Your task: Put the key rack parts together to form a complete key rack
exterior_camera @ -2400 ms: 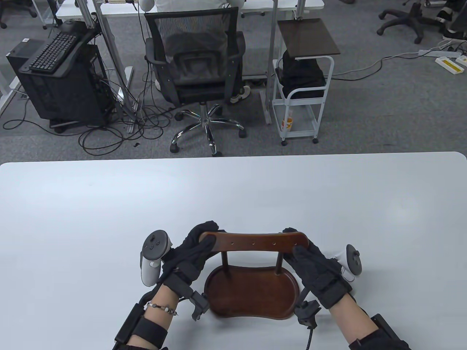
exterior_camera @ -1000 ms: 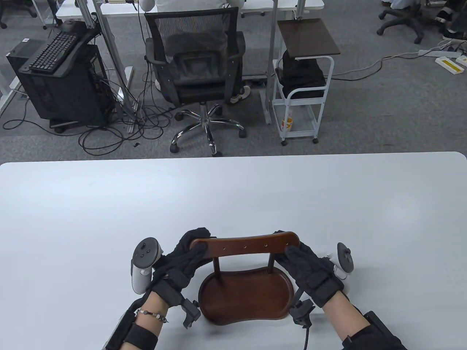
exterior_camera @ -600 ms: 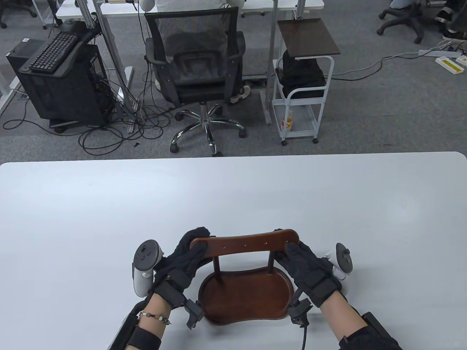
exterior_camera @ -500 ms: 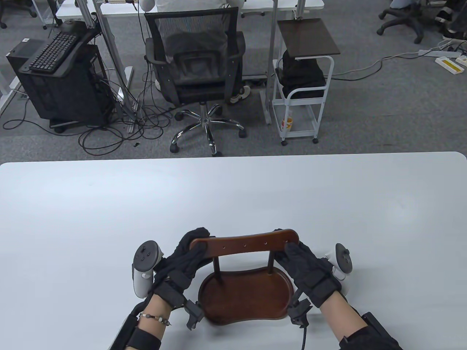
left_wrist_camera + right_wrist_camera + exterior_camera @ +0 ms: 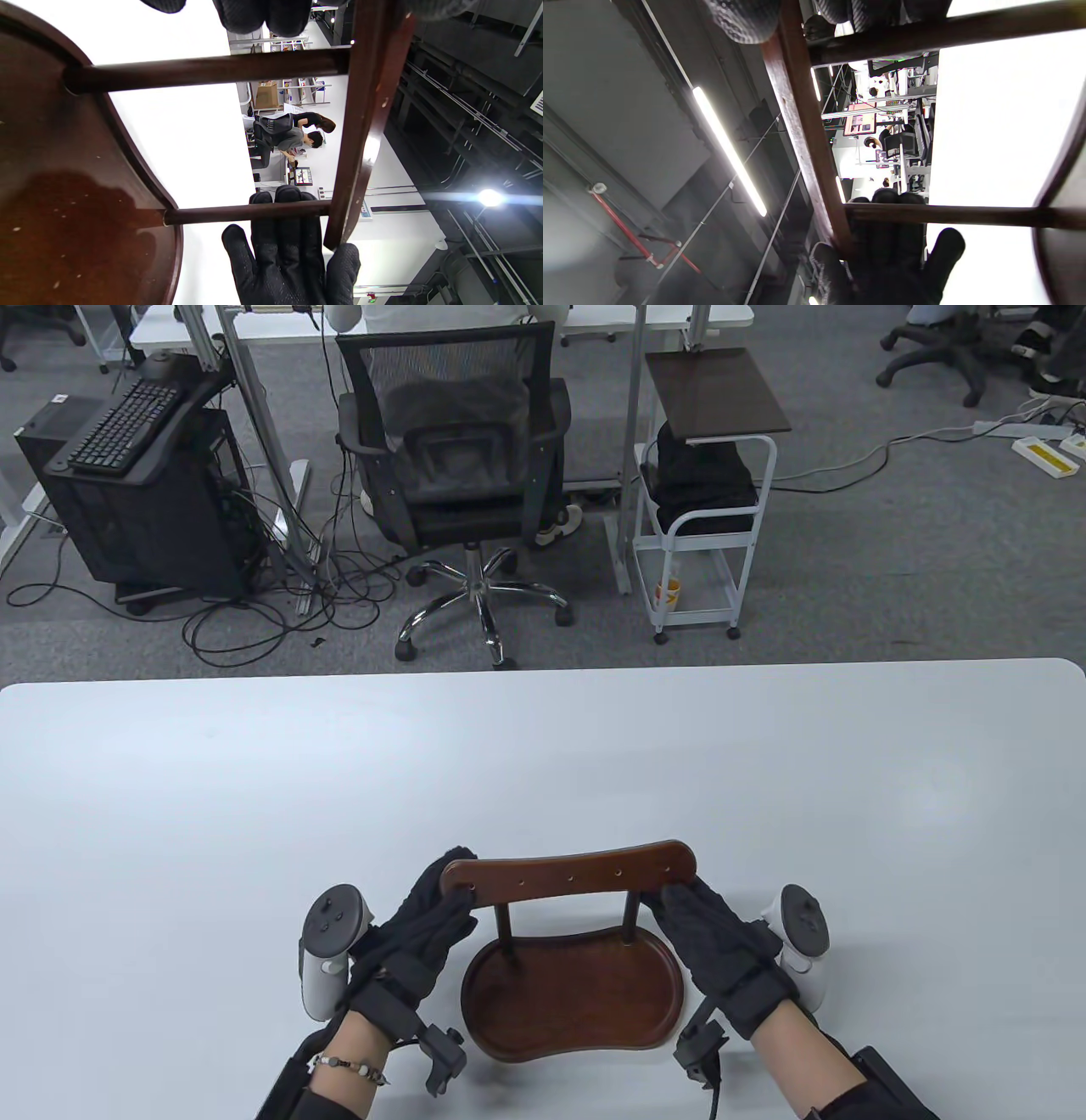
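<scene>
The dark brown wooden key rack stands on the white table [image 5: 254, 797] near the front edge. Its kidney-shaped tray base [image 5: 573, 997] carries two thin posts [image 5: 505, 925] and a curved top bar [image 5: 568, 875] with small holes. My left hand [image 5: 454, 886] holds the bar's left end between thumb and fingers. My right hand [image 5: 674, 891] holds the right end the same way, sitting low under the bar. The left wrist view shows the bar [image 5: 360, 127], the tray [image 5: 63, 212] and my right hand [image 5: 288, 250] behind the far post. The right wrist view shows the bar [image 5: 806, 140] and my left hand [image 5: 886, 254].
Beyond the table's far edge are an office chair [image 5: 454, 475], a white cart [image 5: 704, 517], a computer tower [image 5: 144, 500] and floor cables. No other loose parts show on the table.
The rack and both hands have shifted a little to the left. In the last half second both hands slid lower on the bar ends, and my right fingers no longer show over the bar's top.
</scene>
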Tool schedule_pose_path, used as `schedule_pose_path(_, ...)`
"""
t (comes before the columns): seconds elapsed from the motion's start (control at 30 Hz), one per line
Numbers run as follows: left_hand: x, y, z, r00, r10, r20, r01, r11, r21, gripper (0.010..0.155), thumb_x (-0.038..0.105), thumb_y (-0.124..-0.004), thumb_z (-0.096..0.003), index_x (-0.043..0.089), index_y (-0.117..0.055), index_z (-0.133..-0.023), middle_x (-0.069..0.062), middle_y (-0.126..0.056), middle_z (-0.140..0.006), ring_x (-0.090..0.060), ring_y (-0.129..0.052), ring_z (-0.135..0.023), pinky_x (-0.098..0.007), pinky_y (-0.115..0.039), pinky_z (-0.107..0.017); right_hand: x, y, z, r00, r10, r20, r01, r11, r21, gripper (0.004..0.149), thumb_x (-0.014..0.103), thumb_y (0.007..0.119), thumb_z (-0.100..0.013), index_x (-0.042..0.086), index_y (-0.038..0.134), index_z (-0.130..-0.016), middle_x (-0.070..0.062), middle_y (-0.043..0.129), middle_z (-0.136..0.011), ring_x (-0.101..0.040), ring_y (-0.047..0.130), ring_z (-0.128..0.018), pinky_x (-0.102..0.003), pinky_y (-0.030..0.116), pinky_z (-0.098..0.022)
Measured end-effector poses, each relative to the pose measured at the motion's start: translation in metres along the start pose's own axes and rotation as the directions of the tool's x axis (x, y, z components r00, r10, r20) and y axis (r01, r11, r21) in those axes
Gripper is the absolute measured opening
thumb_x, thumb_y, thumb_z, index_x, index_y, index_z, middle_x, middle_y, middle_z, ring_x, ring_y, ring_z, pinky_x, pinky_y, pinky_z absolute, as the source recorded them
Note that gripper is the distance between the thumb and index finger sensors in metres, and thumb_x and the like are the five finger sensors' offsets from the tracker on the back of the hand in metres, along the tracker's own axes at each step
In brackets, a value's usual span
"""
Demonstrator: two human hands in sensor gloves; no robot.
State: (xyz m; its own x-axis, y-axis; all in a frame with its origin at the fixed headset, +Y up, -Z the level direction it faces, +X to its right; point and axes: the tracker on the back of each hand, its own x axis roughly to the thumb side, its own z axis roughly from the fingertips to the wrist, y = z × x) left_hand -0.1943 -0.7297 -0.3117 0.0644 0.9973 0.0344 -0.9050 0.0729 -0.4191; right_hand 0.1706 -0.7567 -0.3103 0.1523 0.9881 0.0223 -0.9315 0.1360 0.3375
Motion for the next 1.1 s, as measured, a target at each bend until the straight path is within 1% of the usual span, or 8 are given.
schedule_pose_path(0.2,0.01,0.016,0.019,0.999,-0.029,0.038,0.028,0.999,0.044,0.076,0.06,-0.062,-0.0577,0.024,-0.03,-0.116,-0.011,-0.037,-0.126,-0.041,-0.041,-0.117,-0.068,-0.041,-0.077,0.0,-0.006,0.014,0.996,0.094,0.004,-0.093,0.996,-0.008,0.075,0.052,0.067,-0.058,0.008,0.042,-0.113,-0.019,0.054,-0.117,-0.048,0.048,-0.103,-0.064,0.033,-0.067)
schedule_pose_path(0.33,0.019,0.031,0.035,0.993,-0.115,0.04,0.109,0.986,0.123,0.074,0.059,-0.06,-0.0584,0.023,-0.031,-0.116,-0.011,-0.038,-0.126,-0.042,-0.042,-0.117,-0.068,-0.041,-0.077,0.006,-0.013,0.024,0.985,0.174,0.017,-0.173,0.984,-0.046,0.074,0.049,0.069,-0.057,0.006,0.045,-0.112,-0.022,0.055,-0.116,-0.05,0.048,-0.101,-0.064,0.032,-0.067)
schedule_pose_path(0.43,0.019,0.038,0.045,0.986,-0.169,0.015,0.163,0.967,0.195,0.068,0.057,-0.058,-0.0594,0.022,-0.038,-0.114,-0.011,-0.045,-0.124,-0.042,-0.048,-0.114,-0.067,-0.044,-0.076,0.009,-0.019,0.032,0.972,0.232,0.022,-0.229,0.969,-0.094,0.071,0.046,0.069,-0.057,0.005,0.047,-0.111,-0.023,0.057,-0.115,-0.051,0.049,-0.1,-0.065,0.032,-0.068)
schedule_pose_path(0.67,0.011,0.042,0.05,0.978,-0.205,-0.041,0.208,0.945,0.253,0.063,0.052,-0.054,-0.0602,0.02,-0.043,-0.113,-0.013,-0.051,-0.121,-0.043,-0.054,-0.111,-0.067,-0.046,-0.075,0.019,-0.032,0.042,0.898,0.439,-0.025,-0.436,0.883,-0.172,0.065,0.04,0.067,-0.058,0.004,0.049,-0.11,-0.024,0.058,-0.113,-0.052,0.05,-0.099,-0.065,0.032,-0.067)
schedule_pose_path(0.83,0.011,0.043,0.054,0.907,-0.397,-0.137,0.42,0.854,0.305,0.06,0.051,-0.054,-0.0605,0.019,-0.047,-0.111,-0.013,-0.057,-0.119,-0.043,-0.06,-0.108,-0.066,-0.049,-0.074,0.024,-0.036,0.046,0.845,0.526,-0.092,-0.533,0.819,-0.212,0.062,0.037,0.065,-0.059,0.002,0.053,-0.109,-0.027,0.062,-0.111,-0.054,0.052,-0.097,-0.067,0.034,-0.067)
schedule_pose_path(0.9,0.012,0.042,0.055,0.858,-0.479,-0.186,0.514,0.796,0.32,0.06,0.051,-0.054,-0.0605,0.019,-0.049,-0.111,-0.014,-0.058,-0.118,-0.043,-0.061,-0.107,-0.066,-0.05,-0.073,0.026,-0.037,0.047,0.794,0.595,-0.123,-0.607,0.764,-0.218,0.06,0.036,0.065,-0.059,0.001,0.056,-0.108,-0.027,0.064,-0.109,-0.055,0.054,-0.096,-0.068,0.037,-0.066)
schedule_pose_path(1.03,0.016,0.039,0.057,0.716,-0.639,-0.283,0.698,0.635,0.331,0.059,0.049,-0.053,-0.0607,0.018,-0.049,-0.111,-0.015,-0.058,-0.118,-0.044,-0.061,-0.107,-0.066,-0.05,-0.073,0.029,-0.041,0.049,0.663,0.727,-0.178,-0.747,0.631,-0.209,0.058,0.035,0.065,-0.06,0.001,0.059,-0.107,-0.028,0.066,-0.108,-0.055,0.056,-0.095,-0.068,0.039,-0.066)
schedule_pose_path(1.1,0.018,0.037,0.057,0.608,-0.725,-0.324,0.793,0.529,0.304,0.06,0.05,-0.053,-0.0606,0.018,-0.048,-0.112,-0.015,-0.056,-0.119,-0.044,-0.058,-0.109,-0.066,-0.049,-0.074,0.03,-0.041,0.049,0.561,0.804,-0.195,-0.826,0.53,-0.192,0.057,0.034,0.065,-0.06,0.001,0.06,-0.107,-0.027,0.067,-0.109,-0.055,0.056,-0.095,-0.068,0.038,-0.067)
